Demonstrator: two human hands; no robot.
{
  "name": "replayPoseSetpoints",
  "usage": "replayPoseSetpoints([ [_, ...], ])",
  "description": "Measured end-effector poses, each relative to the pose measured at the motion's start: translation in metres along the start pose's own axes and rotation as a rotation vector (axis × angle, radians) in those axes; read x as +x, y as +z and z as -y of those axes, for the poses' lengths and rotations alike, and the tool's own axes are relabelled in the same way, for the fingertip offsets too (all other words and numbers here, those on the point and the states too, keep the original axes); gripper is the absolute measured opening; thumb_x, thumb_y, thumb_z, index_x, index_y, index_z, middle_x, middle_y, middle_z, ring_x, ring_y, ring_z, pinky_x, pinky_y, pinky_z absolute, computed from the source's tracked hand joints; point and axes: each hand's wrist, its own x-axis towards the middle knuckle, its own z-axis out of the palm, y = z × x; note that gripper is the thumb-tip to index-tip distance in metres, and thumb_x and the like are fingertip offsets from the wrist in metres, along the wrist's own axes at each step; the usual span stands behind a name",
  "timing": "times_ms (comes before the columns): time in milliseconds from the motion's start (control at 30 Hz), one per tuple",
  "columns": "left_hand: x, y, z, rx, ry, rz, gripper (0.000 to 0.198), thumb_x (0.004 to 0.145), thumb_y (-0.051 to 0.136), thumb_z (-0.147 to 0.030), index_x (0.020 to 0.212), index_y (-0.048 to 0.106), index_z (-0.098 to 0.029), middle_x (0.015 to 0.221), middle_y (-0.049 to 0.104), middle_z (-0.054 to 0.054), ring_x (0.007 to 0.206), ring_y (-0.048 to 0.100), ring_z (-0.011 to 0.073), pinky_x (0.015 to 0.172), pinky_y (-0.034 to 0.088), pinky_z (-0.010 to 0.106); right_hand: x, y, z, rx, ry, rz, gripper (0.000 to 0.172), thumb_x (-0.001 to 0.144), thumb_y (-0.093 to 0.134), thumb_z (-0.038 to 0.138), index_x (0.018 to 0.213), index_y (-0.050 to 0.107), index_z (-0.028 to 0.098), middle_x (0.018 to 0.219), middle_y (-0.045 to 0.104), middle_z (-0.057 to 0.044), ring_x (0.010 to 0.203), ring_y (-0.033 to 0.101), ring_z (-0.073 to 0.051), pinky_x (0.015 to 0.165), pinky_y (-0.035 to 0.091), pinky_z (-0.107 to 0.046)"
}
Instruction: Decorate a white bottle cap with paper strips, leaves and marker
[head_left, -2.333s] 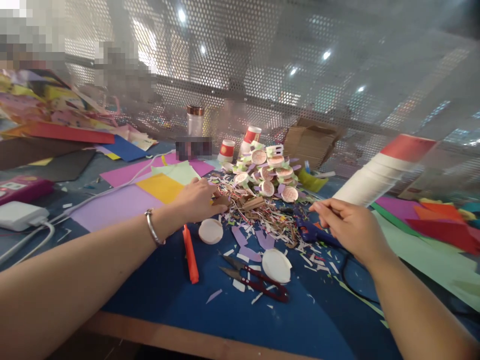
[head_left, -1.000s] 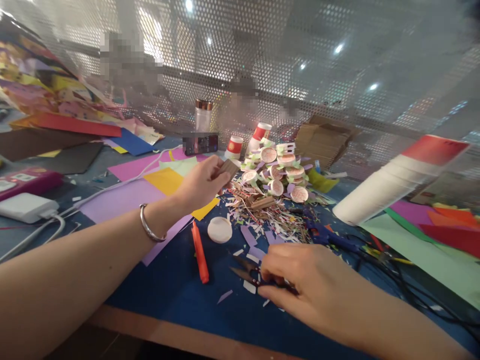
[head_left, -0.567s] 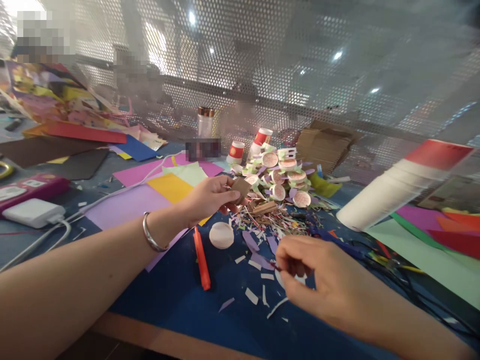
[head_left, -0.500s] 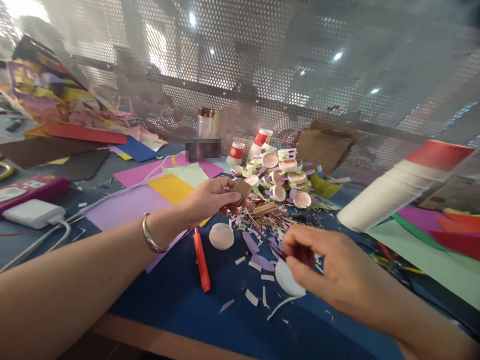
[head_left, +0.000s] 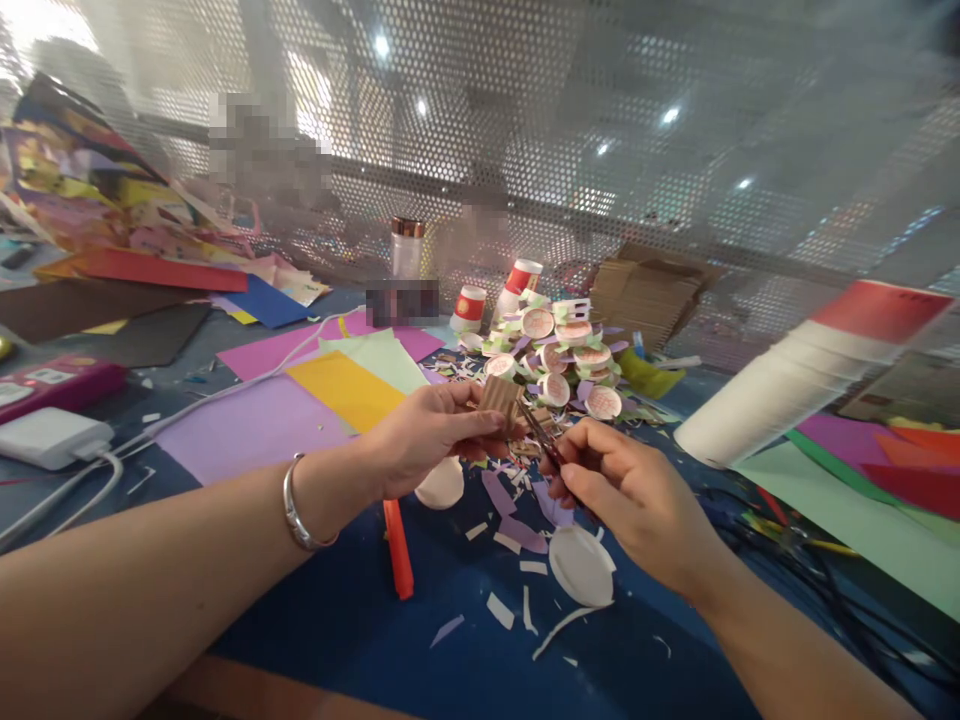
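Cardboard (head_left: 499,395), ridged, in left hand (head_left: 429,432)

The left forearm (head_left: 157,590) slants up to the bracelet (head_left: 294,508) (silver, round the wrist (head_left: 326,490)); beyond it, the left hand (head_left: 435,432) pinches, thumb (head_left: 484,425) on top. Right of the bracelet, the right hand (head_left: 622,490) grips with curled fingers (head_left: 598,440).

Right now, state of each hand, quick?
Left hand: closed, holding a small piece of brown cardboard.
Right hand: closed, holding dark snips, blades pointing toward the cardboard.
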Motion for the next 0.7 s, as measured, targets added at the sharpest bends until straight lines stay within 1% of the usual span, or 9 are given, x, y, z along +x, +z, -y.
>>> replayPoseSetpoints([
  [100, 0.0, 0.001, 0.0, -0.018, 0.014, -0.052, 0.009, 0.088, 0.07, -0.014, 0.096, 0.073, -0.012, 0.094, 0.077, 0.007, 0.073, 0.067, 0.0096, 0.078, 0.049, 0.025, -0.002, 0.001, -0.003, 0.054, 0.004, -0.022, 0.012, 0.092, 0.05, 0.03, 0.083, 0.047, 0.023, 0.068, 0.052, 0.003, 0.06, 0.048, -0.013, 0.054, 0.038, -0.027],
  [200, 0.001, 0.003, -0.001, -0.015, 0.01, -0.127, 0.005, 0.088, 0.07, -0.014, 0.091, 0.075, -0.012, 0.087, 0.076, 0.005, 0.072, 0.066, 0.0094, 0.077, 0.049, 0.025, -0.001, 0.002, -0.003, 0.077, -0.007, -0.079, 0.014, 0.093, 0.054, 0.033, 0.085, 0.049, 0.022, 0.067, 0.049, 0.004, 0.056, 0.043, -0.011, 0.051, 0.034, -0.026],
  [267, 0.0, 0.004, -0.002, 0.002, 0.009, -0.162, 0.006, 0.088, 0.071, -0.015, 0.086, 0.076, -0.013, 0.082, 0.074, 0.004, 0.071, 0.065, 0.009, 0.076, 0.049, 0.025, 0.0, 0.003, -0.003, 0.101, 0.004, -0.103, 0.02, 0.093, 0.059, 0.04, 0.091, 0.053, 0.021, 0.068, 0.049, 0.005, 0.055, 0.041, -0.01, 0.05, 0.031, -0.025],
  [333, -0.001, 0.006, -0.002, 0.025, -0.002, -0.172, 0.008, 0.087, 0.072, -0.017, 0.082, 0.076, -0.013, 0.078, 0.073, 0.003, 0.069, 0.064, 0.0086, 0.074, 0.048, 0.023, 0.001, 0.005, -0.002, 0.146, 0.038, -0.101, 0.03, 0.093, 0.063, 0.048, 0.1, 0.056, 0.021, 0.068, 0.049, 0.006, 0.054, 0.039, -0.01, 0.049, 0.03, -0.025],
  [400, -0.002, 0.007, -0.002, 0.035, -0.019, -0.173, 0.009, 0.087, 0.073, -0.018, 0.08, 0.076, -0.014, 0.076, 0.073, 0.002, 0.07, 0.065, 0.0089, 0.072, 0.048, 0.023, 0.002, 0.006, -0.002, 0.202, 0.061, -0.084, 0.038, 0.092, 0.064, 0.055, 0.106, 0.058, 0.02, 0.066, 0.048, 0.006, 0.054, 0.038, -0.01, 0.049, 0.029, -0.025],
  [433, -0.003, 0.008, -0.002, 0.033, -0.03, -0.17, 0.009, 0.087, 0.074, -0.019, 0.079, 0.076, -0.014, 0.077, 0.073, 0.002, 0.071, 0.065, 0.0091, 0.072, 0.048, 0.022, 0.002, 0.007, -0.002, 0.222, 0.066, -0.077, 0.041, 0.091, 0.063, 0.058, 0.106, 0.06, 0.02, 0.064, 0.047, 0.006, 0.054, 0.036, -0.01, 0.049, 0.028, -0.025],
  [533, -0.005, 0.011, -0.002, 0.008, -0.054, -0.147, 0.011, 0.085, 0.075, -0.019, 0.076, 0.075, -0.013, 0.076, 0.073, 0.002, 0.072, 0.067, 0.0096, 0.073, 0.049, 0.022, 0.001, 0.008, -0.004, 0.252, 0.066, -0.072, 0.042, 0.092, 0.06, 0.061, 0.097, 0.064, 0.02, 0.06, 0.04, 0.007, 0.052, 0.031, -0.01, 0.048, 0.023, -0.026],
  [600, -0.006, 0.013, -0.003, -0.009, -0.065, -0.121, 0.012, 0.084, 0.076, -0.018, 0.074, 0.075, -0.013, 0.072, 0.072, 0.002, 0.069, 0.067, 0.0095, 0.073, 0.049, 0.023, 0.0, 0.009, -0.005, 0.266, 0.077, -0.071, 0.043, 0.093, 0.059, 0.062, 0.09, 0.063, 0.02, 0.057, 0.035, 0.008, 0.05, 0.027, -0.009, 0.046, 0.019, -0.027],
  [700, -0.009, 0.015, -0.003, -0.021, -0.079, -0.073, 0.012, 0.083, 0.077, -0.018, 0.072, 0.074, -0.013, 0.069, 0.071, 0.001, 0.067, 0.066, 0.0094, 0.072, 0.049, 0.023, -0.001, 0.01, -0.004, 0.307, 0.099, -0.053, 0.042, 0.09, 0.064, 0.062, 0.091, 0.064, 0.02, 0.057, 0.035, 0.008, 0.049, 0.025, -0.009, 0.045, 0.017, -0.026],
])
